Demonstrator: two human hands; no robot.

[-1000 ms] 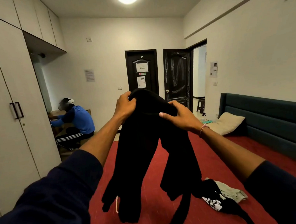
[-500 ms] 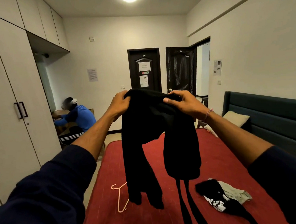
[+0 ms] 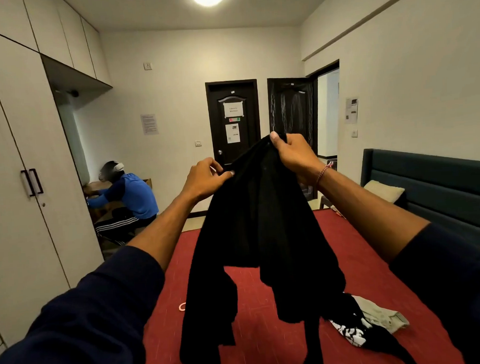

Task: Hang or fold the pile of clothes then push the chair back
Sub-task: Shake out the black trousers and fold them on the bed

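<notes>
Head view: at the centre of the frame a black, limp cloth garment (image 3: 259, 222) hangs in the air above the red bedspread (image 3: 357, 259). The left hand (image 3: 204, 179) pinches its upper edge at centre left, fingertips closed on the fabric. The right hand (image 3: 294, 158), slightly higher and wearing a red thread bracelet, grips a bunched fold of the same garment. At the lower right a small pile of black-and-white and beige clothes (image 3: 371, 319) lies on the bedspread. A pink plastic hanger (image 3: 182, 306) peeks out beside the garment's left hem
</notes>
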